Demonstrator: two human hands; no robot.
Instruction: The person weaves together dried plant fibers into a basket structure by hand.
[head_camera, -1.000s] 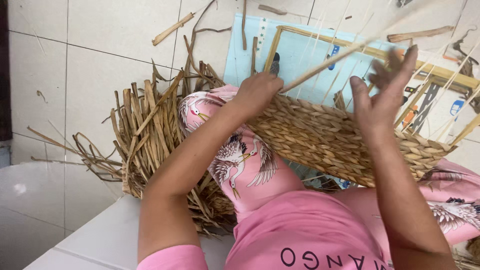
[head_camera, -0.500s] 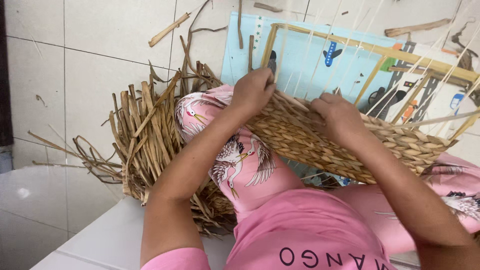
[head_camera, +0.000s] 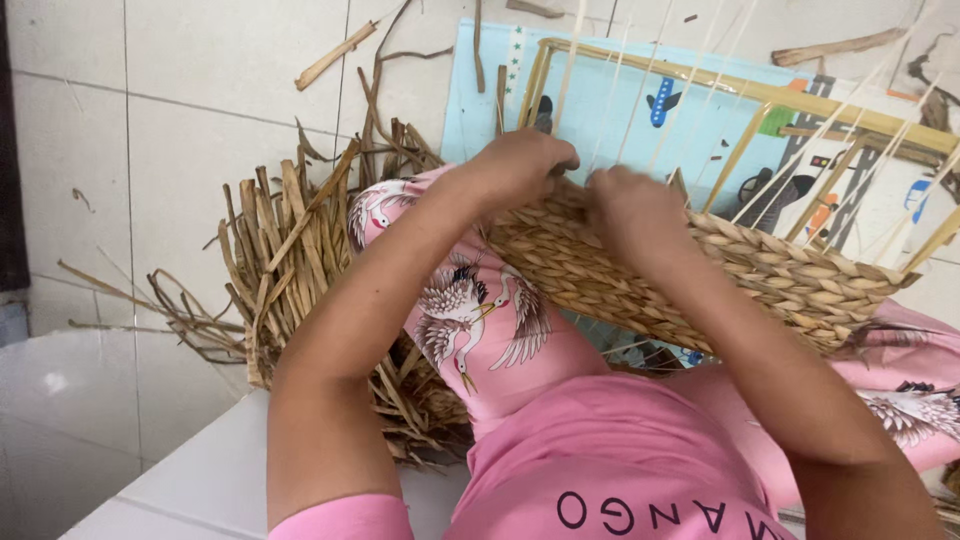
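Left hand (head_camera: 520, 165) and right hand (head_camera: 630, 205), fingers curled, both gripping top edge of tan woven straw basket (head_camera: 700, 275) resting on lap.

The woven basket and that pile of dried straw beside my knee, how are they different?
The woven basket is tightly plaited in neat rows; the loose straw pile is a tangle of separate strips pointing every way. The basket rests across the lap on a wooden frame, under both hands; the pile lies untouched on the tiled floor. The pile's strips look darker. Both seem to be the same dried plant fibre.
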